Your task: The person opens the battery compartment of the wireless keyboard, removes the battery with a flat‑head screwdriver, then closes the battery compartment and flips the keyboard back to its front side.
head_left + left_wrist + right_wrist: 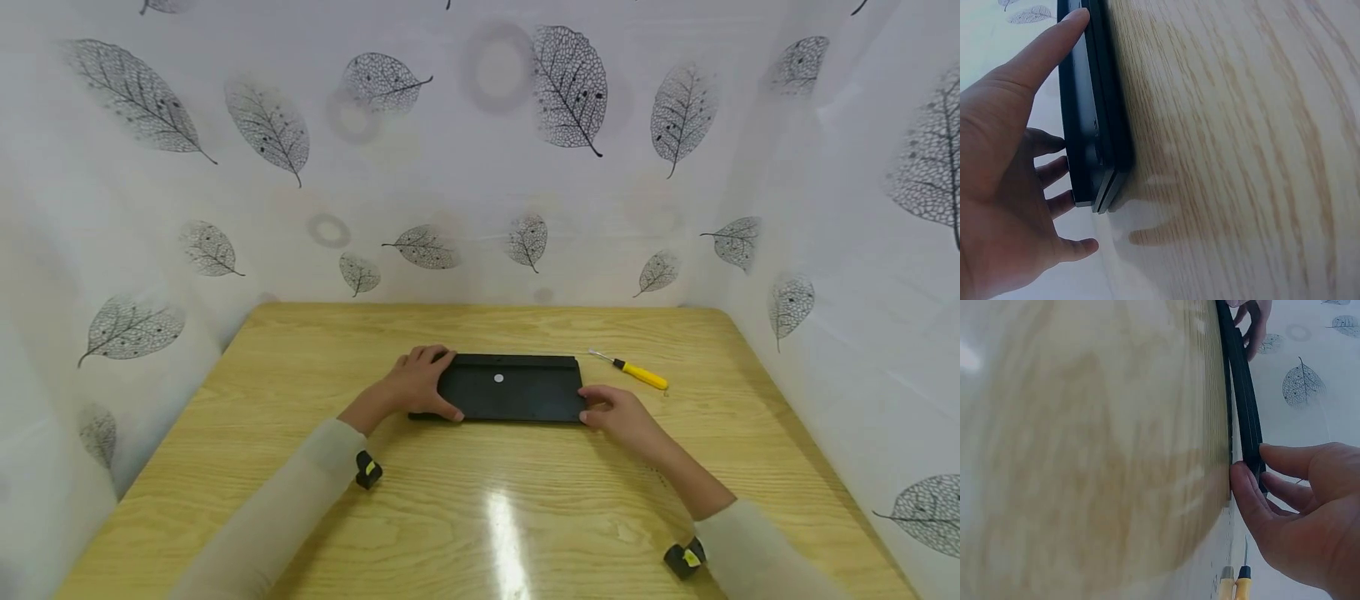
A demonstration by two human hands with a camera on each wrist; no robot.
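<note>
Fingers of your left hand are clamped on the left end of the black flat device; your right hand pinches its right end. It is at the middle of the wooden surface, beside the yellow screwdriver.

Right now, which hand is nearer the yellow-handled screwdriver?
The right hand, holding the right end of the black panel; the screwdriver lies just beyond that hand. The left hand grips the opposite end, farther away.

Shows black on the slab, white on its dot, yellow and black on the screwdriver, tan wood grain on the desk, black leaves on the white curtain, cream on the sleeves.
</note>
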